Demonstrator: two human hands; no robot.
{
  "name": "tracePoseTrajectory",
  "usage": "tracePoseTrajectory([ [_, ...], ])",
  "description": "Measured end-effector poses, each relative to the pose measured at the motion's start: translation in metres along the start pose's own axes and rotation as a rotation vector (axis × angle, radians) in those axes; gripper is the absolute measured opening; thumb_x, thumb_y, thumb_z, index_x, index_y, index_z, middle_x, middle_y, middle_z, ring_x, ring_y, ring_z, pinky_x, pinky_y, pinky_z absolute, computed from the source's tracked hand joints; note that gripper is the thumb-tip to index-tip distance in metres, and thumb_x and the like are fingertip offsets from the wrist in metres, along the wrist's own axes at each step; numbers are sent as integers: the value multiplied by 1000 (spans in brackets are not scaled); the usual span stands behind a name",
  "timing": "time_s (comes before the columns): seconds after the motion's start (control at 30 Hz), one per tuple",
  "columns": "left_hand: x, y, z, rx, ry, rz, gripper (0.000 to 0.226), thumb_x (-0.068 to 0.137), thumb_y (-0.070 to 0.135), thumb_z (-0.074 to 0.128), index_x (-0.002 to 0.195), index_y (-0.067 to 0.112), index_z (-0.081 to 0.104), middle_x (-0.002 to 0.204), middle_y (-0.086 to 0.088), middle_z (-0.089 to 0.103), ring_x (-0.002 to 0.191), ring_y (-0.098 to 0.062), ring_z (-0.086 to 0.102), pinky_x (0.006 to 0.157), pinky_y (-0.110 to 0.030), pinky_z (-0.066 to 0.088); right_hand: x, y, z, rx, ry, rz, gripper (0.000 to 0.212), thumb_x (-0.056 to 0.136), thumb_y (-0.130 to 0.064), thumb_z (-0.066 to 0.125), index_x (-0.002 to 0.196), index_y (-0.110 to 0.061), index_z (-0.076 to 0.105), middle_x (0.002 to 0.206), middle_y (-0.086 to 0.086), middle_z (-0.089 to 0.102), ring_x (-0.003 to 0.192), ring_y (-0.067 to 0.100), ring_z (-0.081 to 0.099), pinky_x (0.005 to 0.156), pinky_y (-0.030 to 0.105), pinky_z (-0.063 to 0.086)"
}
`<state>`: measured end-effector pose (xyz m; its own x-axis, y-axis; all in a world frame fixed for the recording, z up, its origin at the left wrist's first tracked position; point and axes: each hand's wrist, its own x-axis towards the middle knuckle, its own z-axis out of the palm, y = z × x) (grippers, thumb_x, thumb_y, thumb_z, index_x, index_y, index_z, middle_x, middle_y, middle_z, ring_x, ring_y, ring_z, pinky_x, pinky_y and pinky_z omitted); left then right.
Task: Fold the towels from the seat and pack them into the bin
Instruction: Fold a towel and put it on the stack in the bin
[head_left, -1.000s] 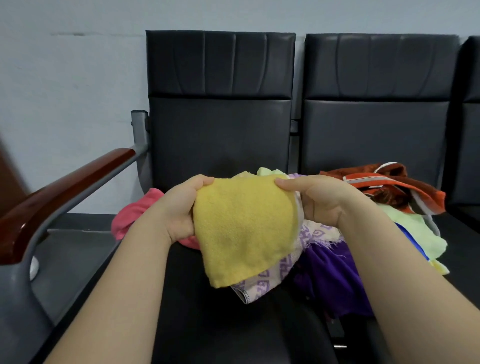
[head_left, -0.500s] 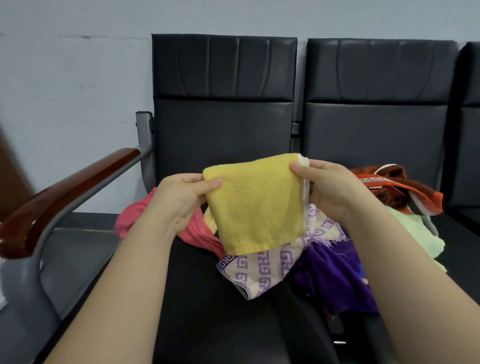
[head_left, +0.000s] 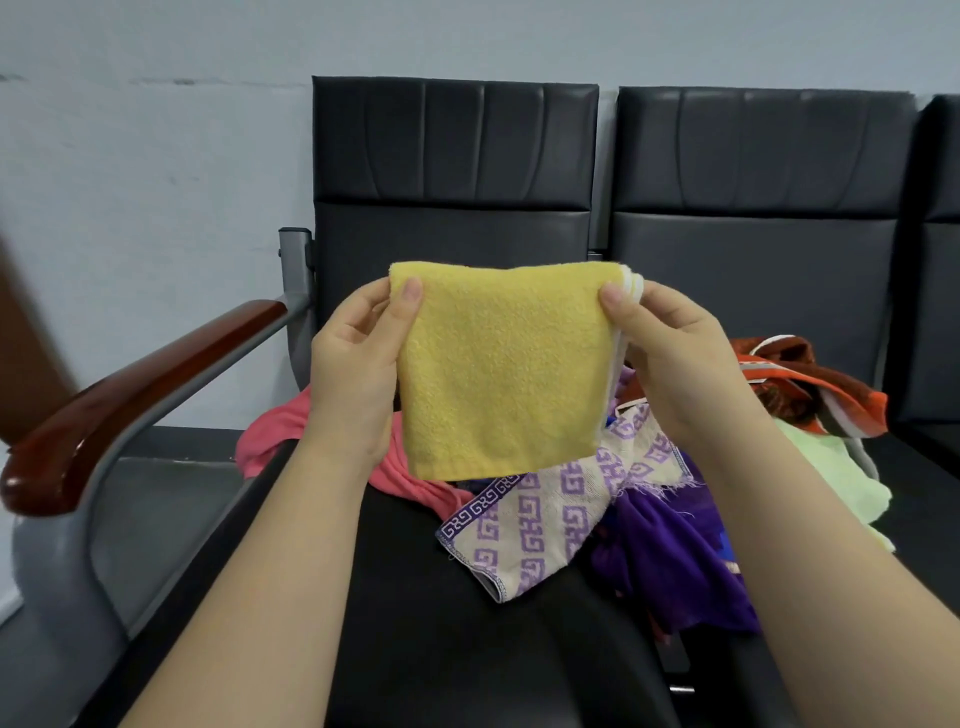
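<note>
Both hands are up over the black seat (head_left: 441, 597), and between them hangs the yellow towel (head_left: 501, 374), folded into a neat square and held clear of the cushion. The left hand (head_left: 353, 374) pinches the top left corner, thumb on the near face and fingers curled behind. The right hand (head_left: 680, 364) pinches the top right corner the same way, right where white layered edges peek out. The towel hangs flat and upright in front of the seat's backrest (head_left: 452, 171), which is dark, padded and stitched in panels.

Down on the seat itself there's a loose heap. A pink towel (head_left: 275, 431) spills over the seat's left edge. A cream towel with a purple key pattern (head_left: 535, 525) lies across the middle of the cushion. A purple towel (head_left: 670, 561) is crumpled at the seat's right edge. Past that edge, on the next chair in the row, sit a pale green towel (head_left: 831, 467) and an orange-and-brown towel (head_left: 810, 384).

To the seat's left runs a glossy wooden armrest (head_left: 140, 395) on a grey metal frame. Behind the seat stands a plain pale wall (head_left: 156, 182), faintly scuffed.
</note>
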<state>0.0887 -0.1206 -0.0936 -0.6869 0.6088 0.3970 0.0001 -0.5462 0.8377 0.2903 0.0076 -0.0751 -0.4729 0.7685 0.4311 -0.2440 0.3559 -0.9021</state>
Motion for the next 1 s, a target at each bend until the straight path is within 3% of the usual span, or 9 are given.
tracePoseTrajectory([
  [0.1,1,-3,-2,47,-12,-36,27,93,31,69,114,14,72,111,-3,75,102,-16,71,92,-36,58,1,0,0,97,12,69,25,93,-33,65,105,-14,73,106,8,74,98,24,70,87,42,57],
  [0.23,2,-10,-6,132,-51,-72,25,94,34,68,105,12,74,104,-7,72,95,-18,68,97,-48,54,5,7,-5,141,-44,142,29,89,-28,70,113,-13,72,114,9,72,104,26,70,88,43,56],
  [0.4,3,-8,-2,50,-36,-7,25,91,38,69,103,17,75,109,-5,74,103,-17,68,95,-38,55,8,9,-5,58,-51,60,22,93,-25,67,111,-15,72,109,7,73,99,25,70,73,36,54],
  [0.47,2,-7,-2,5,-57,-9,25,91,36,67,106,18,75,111,-4,75,106,-16,69,90,-32,56,8,8,-2,13,-13,34,16,95,-31,64,107,-23,71,106,1,73,98,22,69,74,36,55],
  [0.6,0,-9,-1,80,-154,-37,25,95,25,68,120,22,69,117,0,74,111,-18,70,90,-34,57,8,8,6,-86,80,13,19,97,-42,58,107,-30,70,108,-3,71,107,23,66,89,41,56],
  [0.7,1,-15,-2,181,-263,-173,43,87,22,76,122,40,59,115,10,73,104,-11,72,83,-32,60,10,13,7,-140,89,112,23,98,-45,55,112,-33,67,106,-8,72,101,15,68,85,36,58],
  [0.8,2,-26,-5,272,-317,-384,57,82,23,82,131,34,55,116,8,73,101,-12,73,86,-35,59,13,24,6,-165,27,281,24,94,-48,61,112,-33,65,109,-6,71,101,15,69,86,40,58],
  [0.93,3,-39,-11,328,-310,-677,39,85,23,79,122,26,64,106,-2,77,94,-23,74,70,-39,61,13,46,9,-181,-65,541,46,87,-45,71,128,-29,57,119,1,67,104,21,67,88,43,58],
  [1.0,4,-42,-15,321,-325,-786,39,84,23,79,121,21,68,108,-9,76,96,-29,73,72,-42,61,12,53,11,-213,-132,636,49,86,-43,73,128,-29,52,117,3,64,102,24,66,83,42,59],
])
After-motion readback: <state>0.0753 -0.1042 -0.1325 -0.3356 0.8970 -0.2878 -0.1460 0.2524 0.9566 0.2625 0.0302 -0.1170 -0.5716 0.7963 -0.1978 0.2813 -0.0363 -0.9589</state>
